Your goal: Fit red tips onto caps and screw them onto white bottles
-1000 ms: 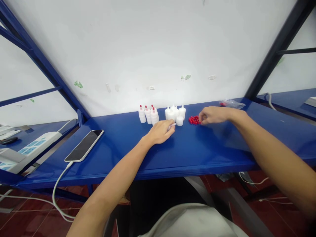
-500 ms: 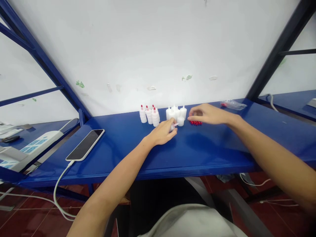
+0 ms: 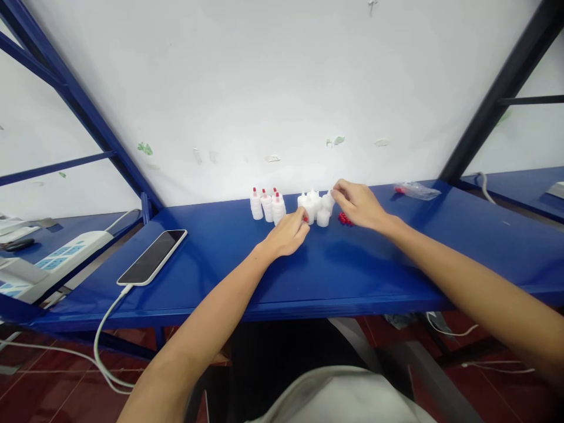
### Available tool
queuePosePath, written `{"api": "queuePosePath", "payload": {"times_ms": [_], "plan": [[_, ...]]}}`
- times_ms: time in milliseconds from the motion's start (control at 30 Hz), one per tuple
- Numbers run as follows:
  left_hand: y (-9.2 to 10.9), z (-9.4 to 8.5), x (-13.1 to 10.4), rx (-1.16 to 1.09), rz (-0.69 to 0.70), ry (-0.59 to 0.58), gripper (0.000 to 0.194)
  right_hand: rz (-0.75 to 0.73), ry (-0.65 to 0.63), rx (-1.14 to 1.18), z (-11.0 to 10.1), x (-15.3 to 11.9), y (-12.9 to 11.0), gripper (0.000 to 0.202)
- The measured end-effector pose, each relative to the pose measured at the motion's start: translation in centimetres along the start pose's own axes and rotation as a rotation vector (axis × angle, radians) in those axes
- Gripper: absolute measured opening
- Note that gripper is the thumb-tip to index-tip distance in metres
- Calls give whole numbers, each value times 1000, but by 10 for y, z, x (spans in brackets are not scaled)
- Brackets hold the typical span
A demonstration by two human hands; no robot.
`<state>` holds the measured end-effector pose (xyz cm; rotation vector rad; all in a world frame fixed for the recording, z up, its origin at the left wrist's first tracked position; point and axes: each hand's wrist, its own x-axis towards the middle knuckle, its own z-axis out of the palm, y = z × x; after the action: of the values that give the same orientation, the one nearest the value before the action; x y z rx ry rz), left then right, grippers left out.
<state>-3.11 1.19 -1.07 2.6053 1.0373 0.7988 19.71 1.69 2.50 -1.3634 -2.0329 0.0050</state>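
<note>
The right hand (image 3: pixel 358 202) has moved left from over the red caps (image 3: pixel 345 219) to the white bottles (image 3: pixel 309 207), while the left hand (image 3: pixel 286 234) has stayed near its place and a red tip now shows at its fingers. The left hand is curled closed around a red-tipped piece (image 3: pixel 305 217), mostly hidden by the fingers, just in front of the white bottles. The right hand's fingertips are drawn close together beside the nozzle of the rightmost rear bottle; whether they grip it cannot be told. The white bottles stand upright in a cluster on the blue desk (image 3: pixel 247 264), left of the partly covered red caps. Red-capped bottles (image 3: pixel 277 208) stand left of that cluster; a clear bag (image 3: pixel 417 190) lies farther right, a phone (image 3: pixel 153 257) far left.
</note>
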Motion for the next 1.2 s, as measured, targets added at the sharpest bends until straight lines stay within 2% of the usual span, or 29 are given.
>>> {"api": "queuePosePath", "payload": {"times_ms": [100, 233, 367, 433, 500, 567, 633, 733, 800, 933, 1100, 1200], "plan": [[-1, 2, 2, 10, 57, -15, 13, 33, -65, -97, 5, 3, 3, 31], [-1, 4, 5, -3, 102, -48, 22, 38, -159, -148, 10, 4, 2, 33], [-1, 4, 5, -25, 103, -66, 34, 41, -132, -114, 8, 0, -1, 38], [-1, 4, 5, -35, 93, -67, 37, -49, -117, -39, 6, -4, -5, 38], [-1, 3, 4, -38, 85, -79, 37, -198, -179, 34, 6, -9, -11, 36], [-2, 3, 3, -48, 100, -93, 29, -320, -276, 62, 8, -15, -19, 32], [-3, 3, 3, -71, 133, -95, 18, -378, -332, 41, 11, -19, -26, 29], [-3, 3, 3, -80, 162, -66, 14, -378, -301, -33, 14, -20, -30, 26], [-3, 3, 3, -71, 167, -42, 18, -351, -275, -69, 14, -19, -29, 28], [-1, 4, 2, -69, 192, -30, 30, -370, -311, -64, 14, -17, -22, 37], [0, 11, 3, -66, 223, 10, 30, -431, -321, -6, 14, -16, -21, 38], [-1, 12, 5, -61, 258, 41, 25, -370, -319, 163, 10, -15, -21, 40]]}}
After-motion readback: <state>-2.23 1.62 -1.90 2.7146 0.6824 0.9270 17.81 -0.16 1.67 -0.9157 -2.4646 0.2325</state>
